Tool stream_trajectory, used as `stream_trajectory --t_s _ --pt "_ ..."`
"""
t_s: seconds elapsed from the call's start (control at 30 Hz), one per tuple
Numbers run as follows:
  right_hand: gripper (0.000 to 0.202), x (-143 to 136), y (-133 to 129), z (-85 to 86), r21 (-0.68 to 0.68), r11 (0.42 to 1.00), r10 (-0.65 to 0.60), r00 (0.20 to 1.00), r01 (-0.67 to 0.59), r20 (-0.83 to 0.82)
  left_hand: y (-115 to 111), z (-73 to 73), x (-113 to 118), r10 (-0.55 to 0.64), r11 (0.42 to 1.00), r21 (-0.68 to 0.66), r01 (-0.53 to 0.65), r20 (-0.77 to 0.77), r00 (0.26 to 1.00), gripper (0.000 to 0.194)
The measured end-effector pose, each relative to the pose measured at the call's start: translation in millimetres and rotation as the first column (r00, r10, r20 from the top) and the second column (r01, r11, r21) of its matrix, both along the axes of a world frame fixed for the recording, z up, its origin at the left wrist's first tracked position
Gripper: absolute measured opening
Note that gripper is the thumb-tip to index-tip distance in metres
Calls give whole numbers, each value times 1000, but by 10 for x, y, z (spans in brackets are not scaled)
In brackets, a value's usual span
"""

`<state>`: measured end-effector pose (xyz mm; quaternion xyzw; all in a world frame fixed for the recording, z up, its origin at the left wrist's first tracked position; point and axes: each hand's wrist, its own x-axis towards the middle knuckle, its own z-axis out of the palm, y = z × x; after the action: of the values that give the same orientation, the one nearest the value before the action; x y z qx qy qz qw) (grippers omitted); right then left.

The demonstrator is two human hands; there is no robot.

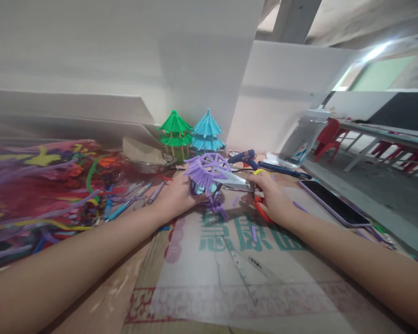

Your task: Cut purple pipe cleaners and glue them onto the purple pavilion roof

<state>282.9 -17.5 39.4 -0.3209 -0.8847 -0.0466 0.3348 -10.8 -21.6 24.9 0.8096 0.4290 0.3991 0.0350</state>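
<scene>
One purple model (201, 173), fringed, spoke-topped, left hand (177, 195) gripping it, right hand (272, 197) gripping scissors (237, 181)

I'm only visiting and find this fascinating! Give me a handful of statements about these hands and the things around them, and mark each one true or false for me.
1. The right hand holds scissors. True.
2. The small roofed models at the back share one colour. False: the left model is green, the right model light blue.
3. The left hand holds a purple fringed piece. True.
4. Nothing lies to the right of the scissors hand. False: a phone lies there.
5. A clear container with a white lid is on the right. True.
</scene>
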Motion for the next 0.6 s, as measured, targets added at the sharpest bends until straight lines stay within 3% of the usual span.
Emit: stream_trajectory --t_s 0.33,0.6 --pt "33 85 32 29 33 985 -170 984 168 62 27 -34 -33 -11 1000 3 11 -38 999 54" --pt "27 88 39 13 34 985 -171 981 169 86 -8 4 -32 -28 1000 6 29 -65 997 49"
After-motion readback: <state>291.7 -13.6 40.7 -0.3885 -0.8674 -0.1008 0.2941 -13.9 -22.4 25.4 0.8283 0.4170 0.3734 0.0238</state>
